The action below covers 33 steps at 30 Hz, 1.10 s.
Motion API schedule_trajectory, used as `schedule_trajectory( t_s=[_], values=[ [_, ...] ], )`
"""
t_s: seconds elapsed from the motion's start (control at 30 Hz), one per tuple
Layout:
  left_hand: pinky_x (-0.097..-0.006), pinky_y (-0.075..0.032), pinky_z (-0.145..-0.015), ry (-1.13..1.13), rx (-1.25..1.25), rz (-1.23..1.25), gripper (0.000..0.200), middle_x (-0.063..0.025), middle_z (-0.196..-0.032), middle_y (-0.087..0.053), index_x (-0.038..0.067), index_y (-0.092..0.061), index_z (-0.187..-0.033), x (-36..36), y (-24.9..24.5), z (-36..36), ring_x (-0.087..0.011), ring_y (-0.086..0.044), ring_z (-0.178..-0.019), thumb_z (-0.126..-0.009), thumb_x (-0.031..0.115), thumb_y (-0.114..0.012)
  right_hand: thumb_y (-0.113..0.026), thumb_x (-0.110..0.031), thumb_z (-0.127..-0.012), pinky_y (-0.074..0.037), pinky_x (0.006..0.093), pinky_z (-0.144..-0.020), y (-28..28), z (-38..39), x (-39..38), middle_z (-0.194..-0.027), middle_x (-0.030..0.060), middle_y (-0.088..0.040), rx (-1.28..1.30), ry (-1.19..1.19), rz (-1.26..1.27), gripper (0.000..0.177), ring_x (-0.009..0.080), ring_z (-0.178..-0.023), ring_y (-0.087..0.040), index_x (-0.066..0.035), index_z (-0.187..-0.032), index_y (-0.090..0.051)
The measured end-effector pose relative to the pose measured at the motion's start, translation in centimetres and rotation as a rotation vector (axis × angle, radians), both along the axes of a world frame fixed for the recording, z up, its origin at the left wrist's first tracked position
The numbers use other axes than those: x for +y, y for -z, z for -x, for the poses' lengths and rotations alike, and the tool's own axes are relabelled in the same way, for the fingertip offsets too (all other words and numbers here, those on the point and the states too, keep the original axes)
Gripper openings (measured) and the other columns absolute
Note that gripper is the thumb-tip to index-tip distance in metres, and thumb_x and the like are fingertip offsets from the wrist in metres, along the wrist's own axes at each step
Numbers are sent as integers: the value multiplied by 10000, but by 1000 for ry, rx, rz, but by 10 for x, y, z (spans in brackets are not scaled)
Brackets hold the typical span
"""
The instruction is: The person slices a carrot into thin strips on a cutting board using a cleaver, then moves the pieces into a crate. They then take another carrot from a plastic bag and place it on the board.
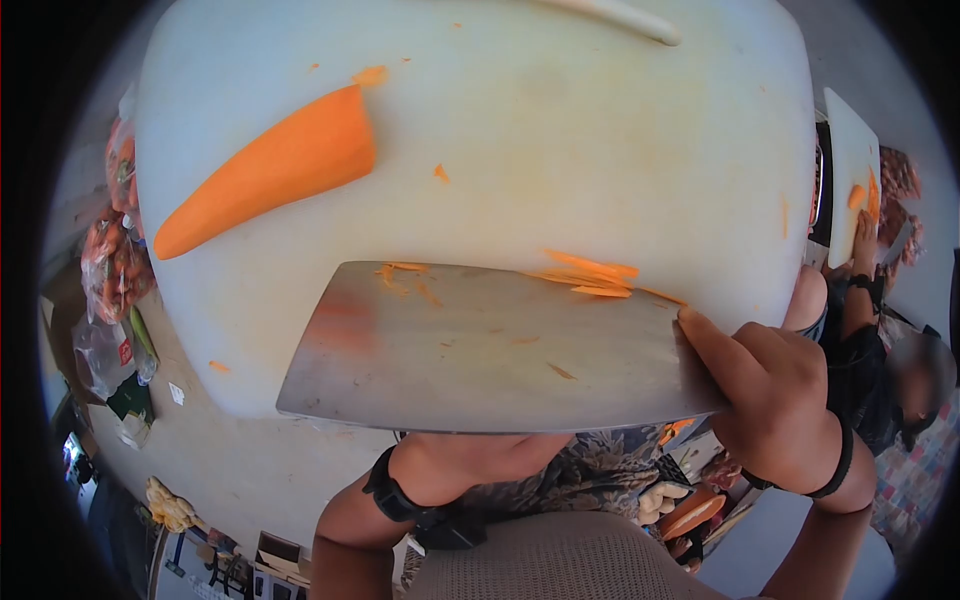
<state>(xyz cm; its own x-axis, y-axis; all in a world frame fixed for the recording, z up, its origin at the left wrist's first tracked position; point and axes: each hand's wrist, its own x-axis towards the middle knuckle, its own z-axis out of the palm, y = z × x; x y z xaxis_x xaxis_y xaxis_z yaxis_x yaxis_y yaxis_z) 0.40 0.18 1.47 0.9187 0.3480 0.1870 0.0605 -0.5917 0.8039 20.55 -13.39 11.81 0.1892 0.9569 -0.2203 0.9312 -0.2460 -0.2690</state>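
My right hand (775, 400) is closed on the handle end of a broad cleaver (480, 350), with a finger and thumb at the blade's right end. The blade lies tilted over the near edge of a white cutting board (560, 160). Thin carrot strips (595, 272) sit along its far edge, and small orange bits cling to its face. My left hand (490, 452) is mostly behind the blade; its fingers are hidden. A peeled carrot (280, 165), cut flat at its thick end, rests on the board's left side. Carrot scraps (441, 174) are scattered around.
A white handle-like rod (620, 18) lies at the board's far edge. Plastic bags of carrots (115, 260) stand on the left. To the right, another person's hand (865, 240) rests on a second cutting board (848, 160) with carrot pieces.
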Motion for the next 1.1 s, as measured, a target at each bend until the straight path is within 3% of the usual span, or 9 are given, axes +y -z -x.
schedule_trajectory(
  t_s=[0.07,0.13,0.23,0.6,0.93,1.1],
  values=[
    [-385,-522,-860,-4,38,14,314,-63,-1136,-664,108,-682,-1131,-2,-1,11,-265,-644,-997,-826,184,-680,-660,-35,-638,-378,306,-414,-13,1,0,-611,17,-424,-14,-21,32,462,148,-455,-471,1,-1099,-658],
    [-410,-512,-889,-24,258,854,337,-115,-1181,-652,74,-670,-1145,-1,-6,25,-302,-641,-1021,-814,134,-691,-657,-28,-637,-370,304,-413,-26,2,-2,-610,15,-417,-8,-28,62,473,145,-455,-459,15,-1109,-655],
    [-411,-511,-890,23,342,1006,336,-113,-1179,-653,75,-671,-1143,1,-5,22,-302,-642,-1020,-813,134,-692,-656,-16,-634,-358,303,-410,-33,1,-8,-608,13,-406,-7,-27,94,491,141,-455,-442,37,-1121,-651],
    [-416,-508,-892,94,277,621,331,-109,-1172,-655,78,-674,-1137,3,0,18,-304,-643,-1017,-812,137,-696,-633,-10,-555,-346,306,-404,-40,3,-21,-612,23,-405,1,20,139,577,148,-457,-429,51,-1129,-656],
    [-420,-506,-895,168,252,332,327,-105,-1166,-658,82,-677,-1132,3,-2,20,-305,-643,-1015,-811,139,-699,-660,-7,-634,-342,307,-400,-30,4,-18,-615,18,-407,-5,9,110,510,146,-454,-425,39,-1142,-643],
    [-422,-505,-896,268,234,-47,325,-103,-1163,-659,84,-679,-1129,-3,4,15,-306,-644,-1014,-810,140,-700,-680,-18,-650,-346,304,-402,-21,-1,-11,-615,17,-403,-19,-27,84,477,145,-454,-437,28,-1124,-642]
  ],
)
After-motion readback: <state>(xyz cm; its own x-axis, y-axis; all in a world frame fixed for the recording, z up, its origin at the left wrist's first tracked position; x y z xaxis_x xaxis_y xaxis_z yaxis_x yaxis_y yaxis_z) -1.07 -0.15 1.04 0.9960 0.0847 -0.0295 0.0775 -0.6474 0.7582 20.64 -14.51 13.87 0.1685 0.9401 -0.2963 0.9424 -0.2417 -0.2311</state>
